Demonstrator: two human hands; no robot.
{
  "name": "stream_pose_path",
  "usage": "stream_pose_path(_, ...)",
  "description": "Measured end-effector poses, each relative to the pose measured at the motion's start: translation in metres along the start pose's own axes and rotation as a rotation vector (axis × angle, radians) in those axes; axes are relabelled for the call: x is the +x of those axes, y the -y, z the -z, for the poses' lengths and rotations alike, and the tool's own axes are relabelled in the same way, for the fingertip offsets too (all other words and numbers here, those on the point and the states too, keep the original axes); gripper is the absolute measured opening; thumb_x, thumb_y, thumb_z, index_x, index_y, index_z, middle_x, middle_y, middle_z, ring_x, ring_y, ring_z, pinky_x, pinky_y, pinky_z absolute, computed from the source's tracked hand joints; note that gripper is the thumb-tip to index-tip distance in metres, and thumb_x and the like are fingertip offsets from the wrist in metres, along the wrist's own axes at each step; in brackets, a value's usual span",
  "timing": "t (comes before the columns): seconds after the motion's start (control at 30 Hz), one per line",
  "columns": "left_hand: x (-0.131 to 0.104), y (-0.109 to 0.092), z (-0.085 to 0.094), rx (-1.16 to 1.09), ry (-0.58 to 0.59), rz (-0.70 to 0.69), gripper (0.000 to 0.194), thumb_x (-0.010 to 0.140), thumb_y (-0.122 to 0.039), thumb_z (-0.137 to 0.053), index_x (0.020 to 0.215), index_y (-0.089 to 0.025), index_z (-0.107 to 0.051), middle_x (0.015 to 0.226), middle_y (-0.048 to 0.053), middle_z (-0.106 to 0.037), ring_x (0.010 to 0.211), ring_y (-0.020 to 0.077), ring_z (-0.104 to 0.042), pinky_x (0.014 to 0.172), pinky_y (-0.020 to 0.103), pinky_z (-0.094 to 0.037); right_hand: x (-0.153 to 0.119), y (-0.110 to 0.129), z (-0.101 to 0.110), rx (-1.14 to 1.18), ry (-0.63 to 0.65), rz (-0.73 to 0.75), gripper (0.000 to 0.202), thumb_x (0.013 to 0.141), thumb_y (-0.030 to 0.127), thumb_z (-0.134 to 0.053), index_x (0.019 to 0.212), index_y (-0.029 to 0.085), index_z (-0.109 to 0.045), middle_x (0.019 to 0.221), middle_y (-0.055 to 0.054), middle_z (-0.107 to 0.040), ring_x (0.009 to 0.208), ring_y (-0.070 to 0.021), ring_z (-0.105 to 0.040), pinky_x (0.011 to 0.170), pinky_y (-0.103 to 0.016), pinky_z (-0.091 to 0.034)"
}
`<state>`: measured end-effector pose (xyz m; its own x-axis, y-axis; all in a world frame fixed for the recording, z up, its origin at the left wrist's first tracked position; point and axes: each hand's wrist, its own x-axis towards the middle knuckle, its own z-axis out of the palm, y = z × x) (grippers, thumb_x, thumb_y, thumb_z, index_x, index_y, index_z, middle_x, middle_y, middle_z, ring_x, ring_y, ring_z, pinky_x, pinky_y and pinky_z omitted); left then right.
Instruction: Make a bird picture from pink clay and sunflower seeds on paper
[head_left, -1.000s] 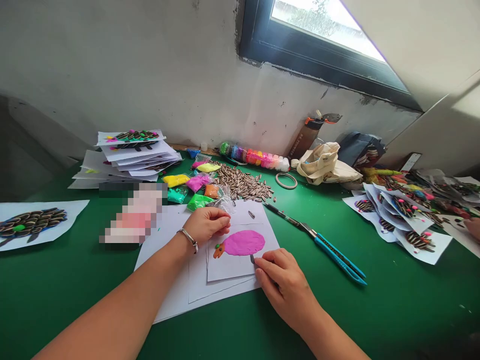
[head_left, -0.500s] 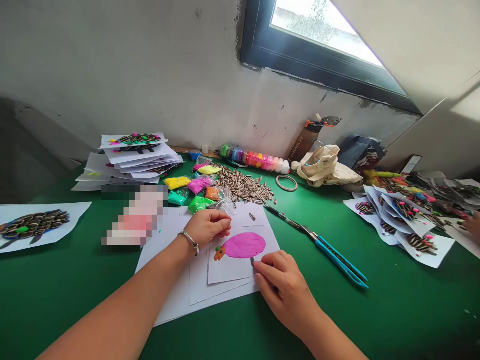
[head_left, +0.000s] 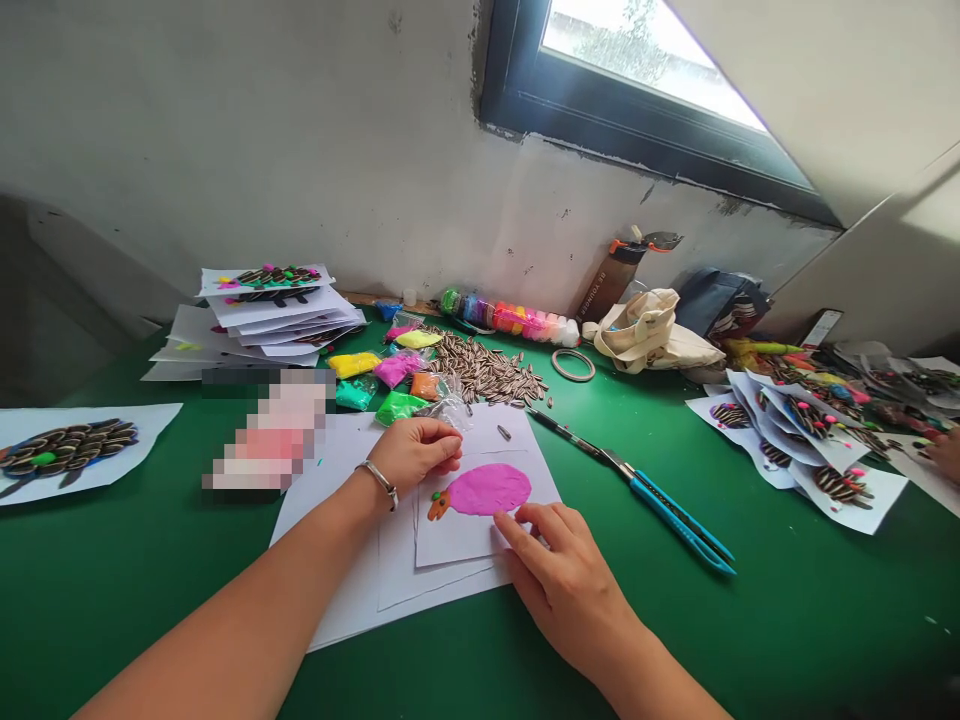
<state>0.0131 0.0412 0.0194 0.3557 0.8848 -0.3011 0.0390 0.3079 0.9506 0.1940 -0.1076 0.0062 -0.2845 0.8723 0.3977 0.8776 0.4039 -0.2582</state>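
A white paper sheet lies on top of other sheets on the green table. It carries a flat pink clay oval with a small orange clay head. My left hand, with a bracelet at the wrist, rests at the sheet's upper left corner. Its fingers are curled closed and show nothing inside. My right hand has its fingertips on the lower right edge of the pink oval. They cover the sunflower seed seen there a moment ago.
A pile of sunflower seeds and small bags of coloured clay lie behind the sheets. A blue utility knife lies to the right. Stacks of finished seed pictures sit far left and right. Another person's hand shows at the right edge.
My right fingertips moved up and left from the paper onto the pink oval's edge. The dark seed at their tips is now hidden. My left hand stayed put.
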Motion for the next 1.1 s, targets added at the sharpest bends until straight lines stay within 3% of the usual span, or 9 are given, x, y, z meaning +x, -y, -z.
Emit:
stream_pose_path(0.27,-0.0014,-0.0012,-0.0006,0.005,-0.005,0.001,0.045,0.048,-0.044,-0.087,0.073,-0.013,-0.068,0.067,0.006,-0.069,0.063,0.0209,-0.067,0.063,0.036,-0.058,-0.0013,-0.0007,-0.0016,0.041,0.002,-0.039,0.032,0.089,0.013,-0.049,0.119,0.016,-0.058,0.094,-0.011,-0.06,0.085,-0.0221,-0.053,0.074,-0.038,-0.049)
stream_pose_path(0.4,-0.0011,-0.0011,-0.0008,0.009,-0.01,0.007,0.042,0.049,-0.043,-0.087,0.073,-0.014,-0.069,0.066,0.006,-0.069,0.063,0.0205,-0.067,0.063,0.034,-0.058,-0.0013,-0.0012,-0.0016,0.038,0.0,-0.051,0.025,0.089,0.015,-0.049,0.11,0.016,-0.062,0.091,-0.01,-0.059,0.084,-0.0221,-0.054,0.074,-0.039,-0.049)
stream_pose_path(0.57,-0.001,-0.0011,-0.0008,0.014,-0.013,0.009,0.041,0.05,-0.042,-0.087,0.073,-0.014,-0.069,0.067,0.006,-0.07,0.063,0.0205,-0.068,0.064,0.034,-0.058,-0.0014,-0.0022,-0.0019,0.074,-0.017,-0.072,0.033,0.09,0.016,-0.048,0.122,0.018,-0.056,0.097,-0.011,-0.06,0.088,-0.0217,-0.054,0.075,-0.039,-0.05)
stream_pose_path(0.73,-0.0012,-0.0009,-0.001,0.019,-0.015,0.004,0.041,0.05,-0.042,-0.087,0.073,-0.014,-0.068,0.066,0.005,-0.07,0.064,0.021,-0.068,0.064,0.034,-0.058,-0.0013,-0.0032,-0.0022,0.048,-0.009,-0.068,0.025,0.089,0.017,-0.049,0.109,0.018,-0.063,0.092,-0.009,-0.06,0.084,-0.0212,-0.054,0.075,-0.038,-0.048)
stream_pose_path(0.9,-0.0003,-0.0007,-0.0009,0.02,-0.011,0.001,0.042,0.049,-0.043,-0.087,0.073,-0.014,-0.068,0.066,0.006,-0.07,0.064,0.0215,-0.068,0.064,0.035,-0.058,-0.0024,-0.004,-0.0015,0.052,-0.021,-0.078,0.031,0.089,0.017,-0.05,0.118,0.018,-0.059,0.095,-0.01,-0.061,0.086,-0.0213,-0.054,0.075,-0.037,-0.048)
stream_pose_path(1.1,-0.0002,-0.0012,-0.0008,0.011,-0.011,0.002,0.043,0.048,-0.042,-0.087,0.073,-0.013,-0.068,0.065,0.006,-0.069,0.062,0.0203,-0.068,0.064,0.035,-0.058,-0.0022,-0.0041,0.0008,0.043,0.001,-0.064,0.025,0.089,0.017,-0.051,0.11,0.019,-0.063,0.092,-0.008,-0.061,0.084,-0.0208,-0.053,0.076,-0.039,-0.045)
